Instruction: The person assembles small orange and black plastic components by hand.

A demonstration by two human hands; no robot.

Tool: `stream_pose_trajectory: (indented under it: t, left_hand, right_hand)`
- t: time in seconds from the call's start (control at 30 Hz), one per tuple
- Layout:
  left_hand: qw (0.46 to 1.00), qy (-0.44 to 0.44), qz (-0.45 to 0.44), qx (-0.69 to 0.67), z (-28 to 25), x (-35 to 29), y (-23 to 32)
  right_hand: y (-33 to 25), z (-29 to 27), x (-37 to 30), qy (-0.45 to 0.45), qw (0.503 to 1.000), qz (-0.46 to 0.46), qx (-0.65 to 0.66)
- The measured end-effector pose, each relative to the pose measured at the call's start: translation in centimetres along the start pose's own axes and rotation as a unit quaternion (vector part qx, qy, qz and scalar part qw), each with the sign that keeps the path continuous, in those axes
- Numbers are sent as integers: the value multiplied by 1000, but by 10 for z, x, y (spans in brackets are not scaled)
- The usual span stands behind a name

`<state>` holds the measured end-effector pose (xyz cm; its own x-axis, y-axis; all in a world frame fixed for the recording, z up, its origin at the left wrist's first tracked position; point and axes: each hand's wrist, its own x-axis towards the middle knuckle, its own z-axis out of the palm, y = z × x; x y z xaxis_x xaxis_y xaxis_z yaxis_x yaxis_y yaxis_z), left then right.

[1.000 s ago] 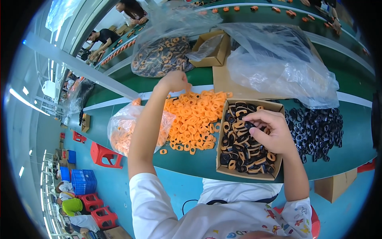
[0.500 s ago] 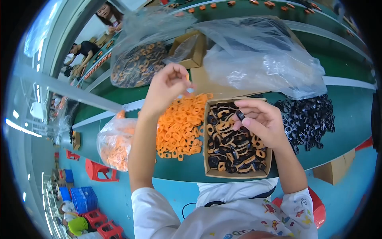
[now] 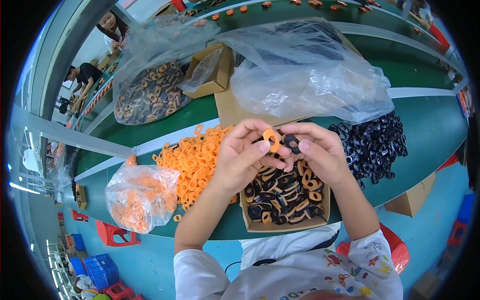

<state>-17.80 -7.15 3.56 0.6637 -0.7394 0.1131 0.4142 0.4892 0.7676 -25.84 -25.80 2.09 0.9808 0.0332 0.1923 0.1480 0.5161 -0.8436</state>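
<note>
Between the thumb and fingers of my left hand [image 3: 245, 157] is an orange oval plastic ring [image 3: 271, 140]. My right hand [image 3: 320, 152] pinches a black oval ring [image 3: 291, 144] close beside it. Both hands are over a cardboard box [image 3: 285, 228] holding many black-and-orange ring pieces [image 3: 285, 195]. Left of the box spreads a heap of loose orange rings [image 3: 195, 157]. A heap of loose black rings [image 3: 375, 145] lies to its right. Whether the two held rings touch, I cannot tell.
A clear bag of orange parts [image 3: 142, 195] stands at the left table edge. Behind are a bag of mixed rings [image 3: 150, 92], a small open carton [image 3: 212, 70] and a large clear plastic bag [image 3: 310, 75]. Two people work at the far left.
My left hand has come down and right from above the orange heap, bringing an orange ring next to the black one in my right hand. The view has shifted slightly.
</note>
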Motion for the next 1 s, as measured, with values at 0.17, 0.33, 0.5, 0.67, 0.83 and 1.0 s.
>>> stream_pose_trajectory:
  t: [0.17,0.33,0.5,0.67,0.83,1.0]
  left_hand:
    - [999,0,3,-38,-9,1,-3]
    - [999,14,13,43,-7,-1,-5]
    - [976,53,85,192,3,-4,-9]
    - [944,31,163,283,1,-6,-15]
    - [956,31,144,255,-1,-6,-16]
    - [954,26,144,260,-3,-6,-16]
  right_hand:
    - [2,-4,0,13,999,-32,-43]
    - [4,-3,-1,39,997,-50,-45]
    - [2,4,1,34,985,-99,-134]
    - [6,7,0,30,973,-142,-182]
    - [5,6,-1,35,970,-142,-195]
    - [5,6,0,33,971,-149,-184]
